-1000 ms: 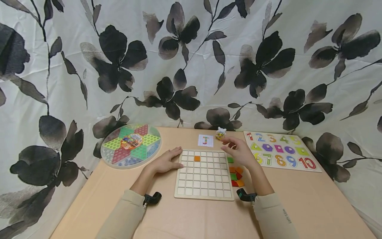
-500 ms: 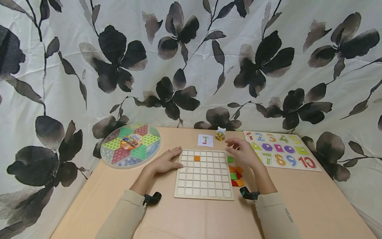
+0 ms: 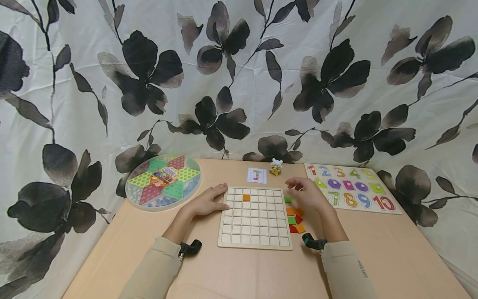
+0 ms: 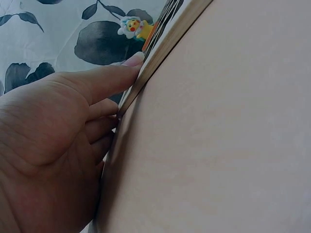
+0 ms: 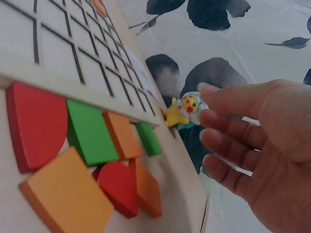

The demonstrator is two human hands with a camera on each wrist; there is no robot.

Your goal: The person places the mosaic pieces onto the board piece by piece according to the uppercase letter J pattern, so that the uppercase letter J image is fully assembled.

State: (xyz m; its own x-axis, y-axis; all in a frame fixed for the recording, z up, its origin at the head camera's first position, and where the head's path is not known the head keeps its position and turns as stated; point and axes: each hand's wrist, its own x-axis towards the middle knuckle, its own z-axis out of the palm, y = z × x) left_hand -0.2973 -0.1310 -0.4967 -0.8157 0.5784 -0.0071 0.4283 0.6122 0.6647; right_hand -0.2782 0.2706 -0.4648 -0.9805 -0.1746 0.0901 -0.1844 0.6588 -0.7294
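Observation:
A wooden grid board (image 3: 257, 220) lies flat on the table, one orange square tile (image 3: 246, 198) set in a cell of its far row. My left hand (image 3: 205, 202) rests along the board's left edge, its thumb at the wooden rim in the left wrist view. Over the far right corner my right hand (image 3: 306, 194) is raised, fingers loosely bent and nothing in them. Beneath it, along the right edge, several loose blocks lie together: a green block (image 5: 92, 133), a red rounded block (image 5: 36, 126) and an orange square block (image 5: 68, 194) among them.
Behind the board lie a grid card (image 3: 257, 175) with a coloured J-like pattern and a small yellow figurine (image 3: 276, 167) in a white hood. A number puzzle board (image 3: 354, 189) is at the right, a round star-patterned game board (image 3: 163, 182) at the left. A floral curtain (image 3: 239, 83) hangs behind.
My right hand has drawn back to the right, away from the figurine and the board's far corner, towards the loose blocks. The left hand has stayed in place.

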